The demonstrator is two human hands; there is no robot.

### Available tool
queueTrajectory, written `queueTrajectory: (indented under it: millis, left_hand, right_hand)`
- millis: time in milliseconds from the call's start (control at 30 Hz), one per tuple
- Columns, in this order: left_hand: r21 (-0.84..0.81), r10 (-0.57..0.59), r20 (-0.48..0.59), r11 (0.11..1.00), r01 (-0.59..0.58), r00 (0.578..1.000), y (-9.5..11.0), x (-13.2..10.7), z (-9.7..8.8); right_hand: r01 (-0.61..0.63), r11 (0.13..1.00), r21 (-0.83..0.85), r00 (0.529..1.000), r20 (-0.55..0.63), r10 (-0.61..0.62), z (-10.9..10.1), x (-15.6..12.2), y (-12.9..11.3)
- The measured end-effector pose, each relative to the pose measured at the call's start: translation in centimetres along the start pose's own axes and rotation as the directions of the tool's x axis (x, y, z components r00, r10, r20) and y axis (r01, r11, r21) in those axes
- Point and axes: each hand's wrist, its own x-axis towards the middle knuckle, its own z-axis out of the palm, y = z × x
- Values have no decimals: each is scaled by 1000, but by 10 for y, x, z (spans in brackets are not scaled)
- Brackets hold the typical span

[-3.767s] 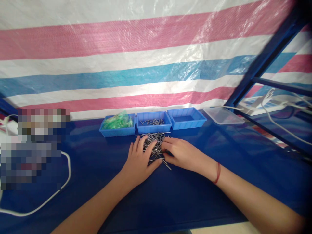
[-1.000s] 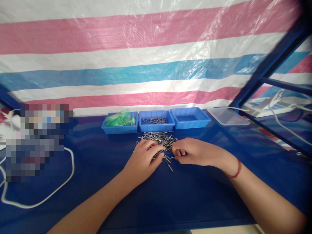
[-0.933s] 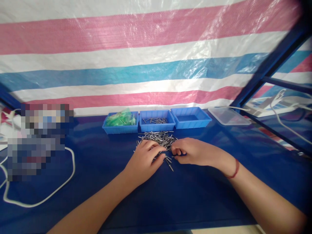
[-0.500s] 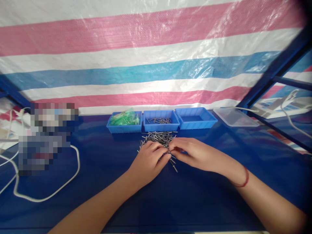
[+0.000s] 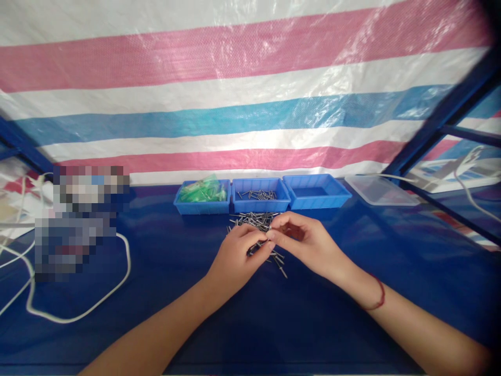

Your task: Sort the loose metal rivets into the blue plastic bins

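Observation:
A heap of small metal pins [image 5: 256, 222] lies on the blue table [image 5: 250, 313] in front of three blue bins. My left hand [image 5: 237, 256] rests on the near left part of the heap, fingers curled round a few pins. My right hand [image 5: 303, 240] is lifted slightly beside it, thumb and fingers pinched together at the heap's top; a pin seems to sit in the pinch. The fingertips of both hands almost touch. A red string circles my right wrist.
The left bin [image 5: 201, 197] holds green plastic pieces, the middle bin [image 5: 260, 194] a few pins, the right bin [image 5: 316, 190] looks bare. A clear lid [image 5: 381, 183] lies at right by a blue frame post [image 5: 438, 125]. White cable [image 5: 78, 308] loops at left. Striped tarp behind.
My right hand has risen off the table and turned, its fingers now pinched near my left fingertips. My left hand curled tighter on the pins. The view shifted a little left.

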Motion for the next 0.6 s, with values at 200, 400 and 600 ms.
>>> queueTrajectory:
  millis: [200, 400, 600]
  left_hand:
    - [-21, -7, 31, 1000, 8, 999, 0, 0, 3]
    - [-1, -17, 9, 1000, 17, 1000, 2, 3, -2]
    - [-3, -56, -97, 998, 56, 994, -2, 6, -9]
  right_hand:
    - [20, 998, -63, 1000, 20, -19, 1, -3, -3]
    - [94, 990, -110, 996, 17, -93, -3, -1, -3]
    - [227, 923, -311, 973, 32, -228, -9, 1, -6]
